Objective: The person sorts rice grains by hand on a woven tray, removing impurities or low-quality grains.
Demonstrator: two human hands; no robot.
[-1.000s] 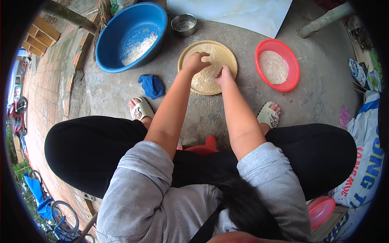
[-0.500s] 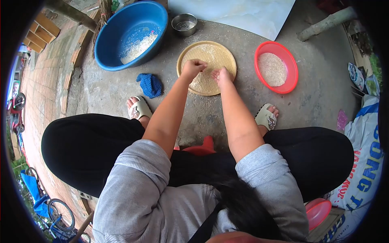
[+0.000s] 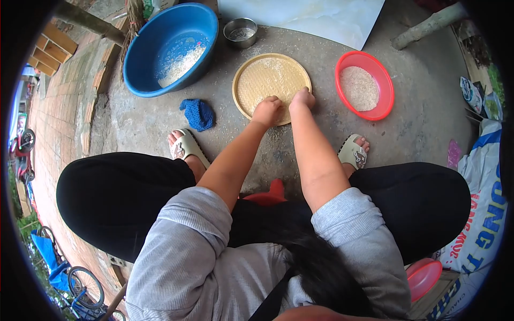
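**Both hands closed on the near rim of the tray**

The left hand (image 3: 266,111) and right hand (image 3: 303,99) sit side by side, knuckles up. Their fingers are curled narrow over the near edge of the tray (image 3: 267,75). The fingertips are hidden under the knuckles, but both fists press on the rim and look shut on it.

The tray lies flat on the concrete floor (image 3: 300,150), stretching away just beyond the fingers. Its open face is up and a thin layer of rice (image 3: 273,80) is spread across it.

The tray is round, so it has no long axis and points no particular way. Only the up-facing side counts.

It looks woven, light and fairly stiff, with a low lip. The loose grain would slide and spill at any tilt. The rim is the sensible place to hold it, with the hands apart for balance; here they are close together.

- A red bowl (image 3: 342,69) of rice is to the right of the fingers, well apart from them.
- A blue basin (image 3: 144,48) with some grain is beyond and left of the fingers.
- A steel cup (image 3: 241,32) is past the tray's far edge.
- A blue cloth (image 3: 198,113) is left of the left hand's fingers, near a sandalled foot.
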